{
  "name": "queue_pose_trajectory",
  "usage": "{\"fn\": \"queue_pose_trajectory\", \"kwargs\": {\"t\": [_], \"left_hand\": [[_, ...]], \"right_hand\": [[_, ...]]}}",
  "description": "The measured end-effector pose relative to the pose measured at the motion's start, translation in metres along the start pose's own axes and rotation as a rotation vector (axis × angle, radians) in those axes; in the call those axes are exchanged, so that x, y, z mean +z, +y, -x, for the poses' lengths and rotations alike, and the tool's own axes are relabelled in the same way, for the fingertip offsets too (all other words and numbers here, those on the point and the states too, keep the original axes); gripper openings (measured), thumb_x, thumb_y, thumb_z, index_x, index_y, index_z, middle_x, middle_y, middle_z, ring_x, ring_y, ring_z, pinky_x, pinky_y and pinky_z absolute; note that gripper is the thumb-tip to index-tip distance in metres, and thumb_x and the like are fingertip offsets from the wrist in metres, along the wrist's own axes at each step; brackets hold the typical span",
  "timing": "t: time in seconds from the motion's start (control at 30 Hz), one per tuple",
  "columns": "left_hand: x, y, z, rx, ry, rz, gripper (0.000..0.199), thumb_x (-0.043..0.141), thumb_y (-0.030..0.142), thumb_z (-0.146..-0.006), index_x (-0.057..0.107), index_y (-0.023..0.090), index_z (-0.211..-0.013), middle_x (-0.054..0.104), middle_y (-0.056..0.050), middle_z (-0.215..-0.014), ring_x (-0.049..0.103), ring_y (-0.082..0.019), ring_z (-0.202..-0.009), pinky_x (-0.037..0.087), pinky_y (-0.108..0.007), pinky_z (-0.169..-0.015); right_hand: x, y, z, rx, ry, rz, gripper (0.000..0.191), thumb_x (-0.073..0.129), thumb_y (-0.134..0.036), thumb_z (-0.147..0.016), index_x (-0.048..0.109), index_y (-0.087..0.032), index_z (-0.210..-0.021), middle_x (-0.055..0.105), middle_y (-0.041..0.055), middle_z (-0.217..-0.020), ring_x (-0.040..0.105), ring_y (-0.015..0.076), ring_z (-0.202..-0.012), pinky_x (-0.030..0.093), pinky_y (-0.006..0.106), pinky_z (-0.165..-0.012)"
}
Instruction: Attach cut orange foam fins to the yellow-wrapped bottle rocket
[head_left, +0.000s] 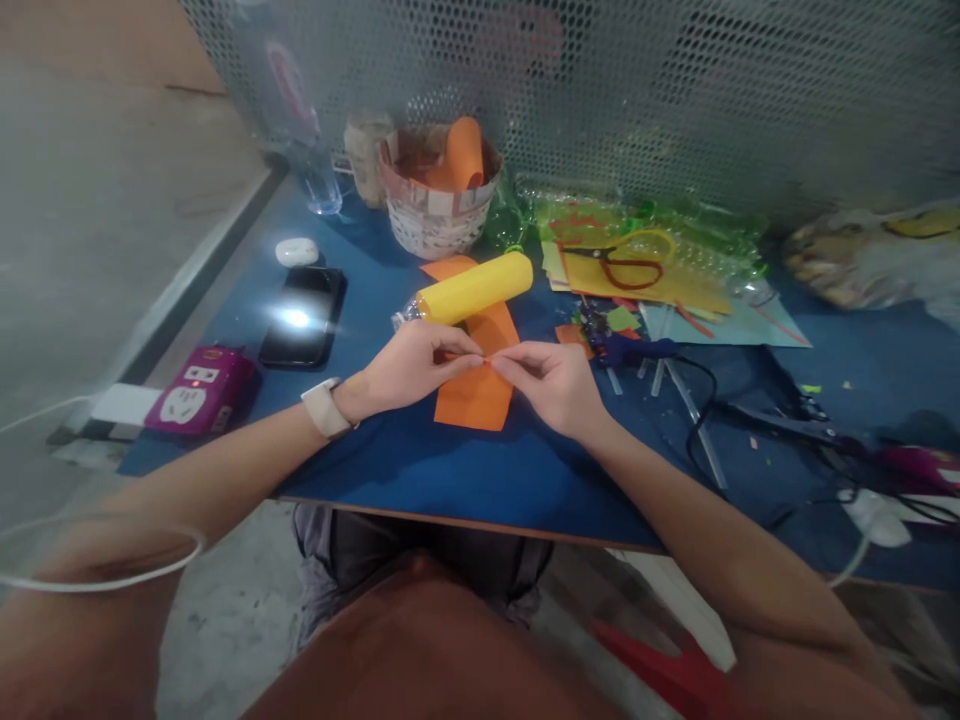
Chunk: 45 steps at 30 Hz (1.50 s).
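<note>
Our left hand (421, 366) and right hand (561, 387) pinch an orange scrap (487, 361) between closed fingertips, nearside of the yellow roll (477, 287), likely for control.

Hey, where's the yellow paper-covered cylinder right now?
In the head view, the yellow paper-covered cylinder lies near the centre, across flat orange paper, just beyond the left hand and in front of the white woven basket.
</note>
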<state>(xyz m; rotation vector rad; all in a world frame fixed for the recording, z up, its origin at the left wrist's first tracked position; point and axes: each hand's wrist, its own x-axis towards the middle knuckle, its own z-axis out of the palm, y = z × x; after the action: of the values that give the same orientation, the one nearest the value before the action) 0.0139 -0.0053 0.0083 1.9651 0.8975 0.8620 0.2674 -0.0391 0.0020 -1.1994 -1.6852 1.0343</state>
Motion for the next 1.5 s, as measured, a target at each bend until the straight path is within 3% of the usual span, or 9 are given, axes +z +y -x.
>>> {"fn": "queue_pose_trajectory", "kwargs": {"t": [0.3, 0.57, 0.83, 1.03, 1.5], "left_hand": [[0.001, -0.003, 0.001, -0.034, 0.029, 0.05, 0.019, 0.084, 0.033, -0.105, 0.092, 0.017, -0.109, 0.091, -0.008, -0.097, 0.084, -0.017, -0.082, 0.065, -0.024, -0.075], [-0.004, 0.001, 0.0, -0.008, 0.077, -0.036, 0.018, 0.087, 0.036, -0.105, 0.095, 0.019, -0.106, 0.09, -0.007, -0.091, 0.076, -0.015, -0.074, 0.058, -0.026, -0.068], [-0.002, -0.001, 0.001, -0.011, 0.115, 0.04, 0.018, 0.089, 0.035, -0.101, 0.098, 0.022, -0.109, 0.093, -0.007, -0.097, 0.084, -0.019, -0.084, 0.065, -0.028, -0.077], [0.0, -0.001, 0.0, -0.033, 0.121, 0.095, 0.016, 0.092, 0.035, -0.099, 0.098, 0.023, -0.107, 0.093, -0.008, -0.098, 0.087, -0.022, -0.087, 0.069, -0.03, -0.08], [0.0, -0.001, -0.001, -0.074, 0.105, 0.18, 0.015, 0.095, 0.032, -0.093, 0.098, 0.023, -0.104, 0.094, -0.008, -0.105, 0.09, -0.024, -0.096, 0.075, -0.033, -0.091]], "right_hand": [[0.0, 0.015, -0.005, -0.078, 0.047, -0.03, 0.033, 0.094, -0.058, -0.096, 0.099, -0.026, -0.105, 0.094, 0.008, -0.099, 0.085, 0.0267, -0.082, 0.07, 0.041, -0.074], [0.0, 0.015, -0.005, -0.108, 0.115, -0.049, 0.032, 0.098, -0.06, -0.094, 0.099, -0.029, -0.103, 0.093, 0.0072, -0.095, 0.084, 0.026, -0.077, 0.069, 0.041, -0.069], [-0.002, 0.02, -0.006, -0.084, 0.107, -0.087, 0.033, 0.1, -0.06, -0.091, 0.099, -0.03, -0.104, 0.092, 0.0067, -0.091, 0.081, 0.0242, -0.072, 0.069, 0.041, -0.07], [-0.001, 0.017, -0.007, -0.06, 0.098, -0.138, 0.029, 0.102, -0.055, -0.089, 0.099, -0.03, -0.103, 0.094, 0.0066, -0.097, 0.086, 0.0265, -0.083, 0.072, 0.042, -0.076], [-0.001, 0.014, -0.008, -0.026, 0.078, -0.152, 0.028, 0.104, -0.05, -0.084, 0.099, -0.029, -0.101, 0.094, 0.0069, -0.098, 0.089, 0.0284, -0.087, 0.076, 0.045, -0.082]]}}
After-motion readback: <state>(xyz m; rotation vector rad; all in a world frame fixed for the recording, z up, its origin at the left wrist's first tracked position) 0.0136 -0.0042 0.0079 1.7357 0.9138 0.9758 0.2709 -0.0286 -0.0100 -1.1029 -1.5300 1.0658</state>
